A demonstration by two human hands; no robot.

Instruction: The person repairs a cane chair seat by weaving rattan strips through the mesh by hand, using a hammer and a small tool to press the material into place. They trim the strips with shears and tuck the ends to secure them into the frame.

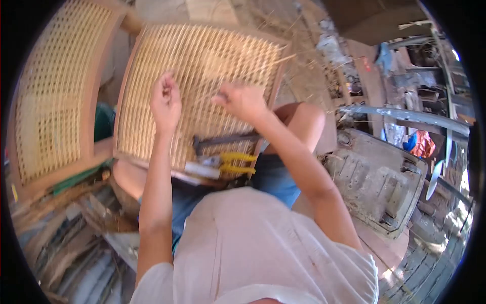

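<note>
A woven cane panel in a wooden frame (202, 55) lies across my lap. Over its left half is my left hand (166, 104), its fingers curled together; whatever they may pinch is too small to make out. To the right, my right hand (243, 103) is closed just above the weave, thumb and fingers pressed together, and any strand in them cannot be told. A dark hammer (225, 142) rests on the panel's near part. Closer to my body are pliers with yellow handles (238, 163) and a white strip-like piece (202, 170).
Left of the panel stands a second caned wooden frame (55, 96). Wood scraps (76, 238) lie at lower left. On the right are a worn grey metal slab (374, 177), a metal bar (410, 114) and an orange-and-blue bundle (420, 144). Loose cane ends (286, 58) stick out at the panel's right edge.
</note>
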